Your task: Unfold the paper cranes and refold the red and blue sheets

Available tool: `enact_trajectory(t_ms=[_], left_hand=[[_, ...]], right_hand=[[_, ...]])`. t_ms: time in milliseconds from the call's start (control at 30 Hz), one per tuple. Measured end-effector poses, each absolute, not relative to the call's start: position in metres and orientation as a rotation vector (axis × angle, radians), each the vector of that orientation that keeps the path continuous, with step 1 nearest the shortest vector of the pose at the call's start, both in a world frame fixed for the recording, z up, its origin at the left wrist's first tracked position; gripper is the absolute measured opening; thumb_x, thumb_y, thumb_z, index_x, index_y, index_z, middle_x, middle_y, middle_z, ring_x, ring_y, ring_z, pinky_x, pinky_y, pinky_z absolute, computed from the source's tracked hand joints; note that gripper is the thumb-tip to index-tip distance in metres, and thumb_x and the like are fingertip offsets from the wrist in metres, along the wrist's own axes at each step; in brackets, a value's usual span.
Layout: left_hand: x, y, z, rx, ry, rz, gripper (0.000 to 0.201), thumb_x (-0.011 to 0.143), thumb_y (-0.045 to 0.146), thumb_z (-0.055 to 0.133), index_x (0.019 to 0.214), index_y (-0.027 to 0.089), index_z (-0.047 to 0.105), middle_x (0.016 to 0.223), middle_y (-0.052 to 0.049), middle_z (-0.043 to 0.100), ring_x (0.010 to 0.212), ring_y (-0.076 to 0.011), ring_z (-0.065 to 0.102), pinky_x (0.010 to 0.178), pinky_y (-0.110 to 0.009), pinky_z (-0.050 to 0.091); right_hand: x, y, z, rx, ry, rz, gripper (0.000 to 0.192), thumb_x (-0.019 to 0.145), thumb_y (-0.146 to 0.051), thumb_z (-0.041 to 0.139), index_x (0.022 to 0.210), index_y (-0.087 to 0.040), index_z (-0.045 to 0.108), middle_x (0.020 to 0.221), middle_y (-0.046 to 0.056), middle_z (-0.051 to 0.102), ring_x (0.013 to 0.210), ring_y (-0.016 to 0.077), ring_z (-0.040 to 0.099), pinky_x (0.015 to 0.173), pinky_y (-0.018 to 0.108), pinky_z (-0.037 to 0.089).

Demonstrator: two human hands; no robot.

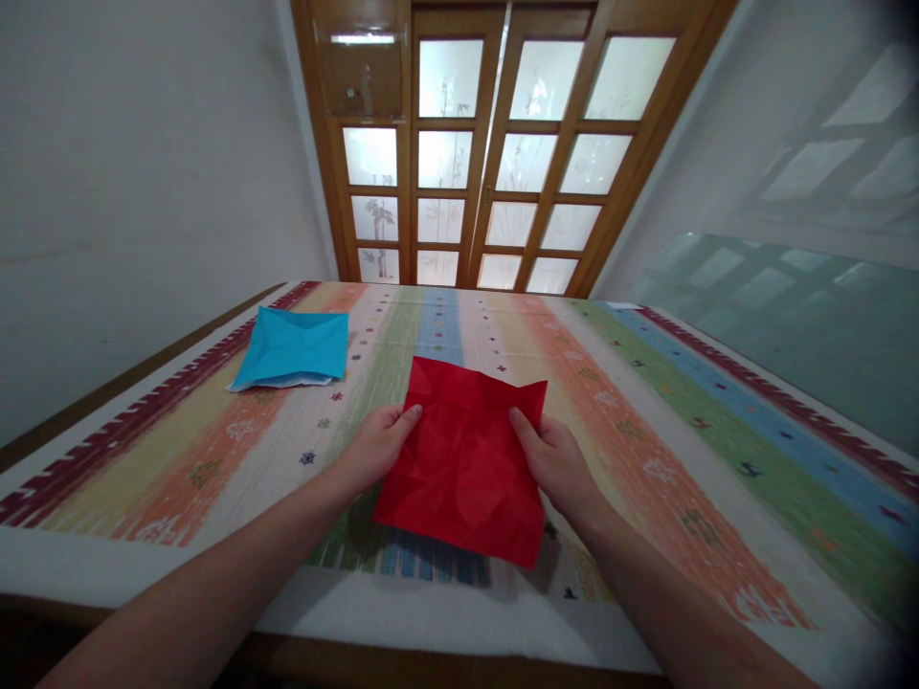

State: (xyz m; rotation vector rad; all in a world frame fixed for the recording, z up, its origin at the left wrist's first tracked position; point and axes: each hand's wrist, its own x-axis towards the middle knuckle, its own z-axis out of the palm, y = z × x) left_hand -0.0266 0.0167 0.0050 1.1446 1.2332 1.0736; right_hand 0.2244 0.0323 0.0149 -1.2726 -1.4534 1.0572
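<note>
Red paper [463, 464], a creased square sheet, is held just above the near edge of the desk [646, 402]. It looks light, thin and easily torn. Left hand [377, 445] and right hand [556, 464] each pinch a side edge. Blue paper [294, 346] lies far left on the striped cloth [718, 450]; wooden glazed doors [495, 153] stand behind.

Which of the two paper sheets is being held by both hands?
The red sheet: the left hand and right hand grip its side edges. The blue sheet lies untouched, farther away to the left on the striped tablecloth.
</note>
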Motion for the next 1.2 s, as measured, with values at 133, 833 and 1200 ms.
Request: enact_trajectory(t_ms=[133,833,1200], left_hand=[[-0.03,0.019,0.004,1.192,1.276,1.081,0.045,0.087,0.059,0.063,0.075,0.016,0.066,0.068,-0.006,0.068,0.058,-0.019,0.06,0.05,-0.026,0.039],[-0.043,0.026,0.006,1.423,1.413,1.139,0.044,0.085,0.038,0.068,0.124,0.016,0.065,0.077,-0.005,0.068,0.08,-0.0265,0.067,0.072,-0.033,0.05],[-0.014,0.003,-0.001,2.624,1.23,0.506,0.05,0.096,0.021,0.044,0.145,0.014,0.05,0.157,-0.015,0.044,0.151,-0.03,0.03,0.125,-0.05,0.016]], right_hand=[[0.226,0.033,0.015,-1.283,-1.466,1.028,0.049,0.089,-0.063,0.058,0.076,-0.017,0.071,0.078,0.009,0.075,0.064,0.0226,0.065,0.054,0.029,0.044],[0.239,0.051,0.008,-1.288,-1.443,0.975,0.053,0.089,-0.053,0.06,0.131,-0.02,0.06,0.09,0.007,0.073,0.067,0.0221,0.065,0.06,0.034,0.052],[0.208,0.017,0.004,-1.066,-2.324,0.265,0.05,0.096,-0.025,0.046,0.145,-0.024,0.056,0.148,0.011,0.056,0.141,0.0283,0.046,0.117,0.052,0.037]])
